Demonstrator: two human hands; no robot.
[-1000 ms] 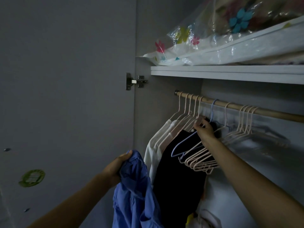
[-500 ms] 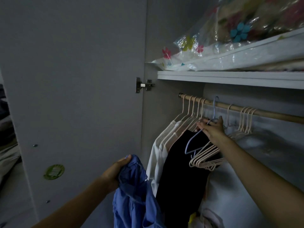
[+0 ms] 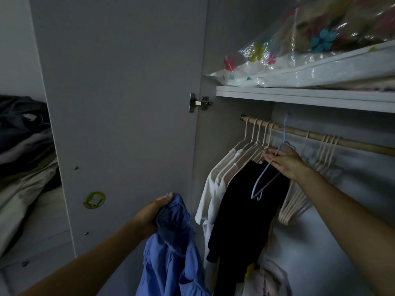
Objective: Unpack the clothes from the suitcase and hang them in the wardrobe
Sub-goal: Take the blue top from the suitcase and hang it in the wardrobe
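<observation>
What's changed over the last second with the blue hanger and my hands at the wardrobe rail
The right hand has lifted the blue hanger up: its hook, which sat on the wooden rail a second ago, now pokes above it. The cream empty hangers it was bunched with have dropped out of the hand's grip and hang lower. The left hand still grips the blue shirt; the black top hangs as before.

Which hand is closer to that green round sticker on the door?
Left. The left hand, gripping the blue shirt, is just right of the green sticker; the right hand holds the blue hanger far off.
</observation>
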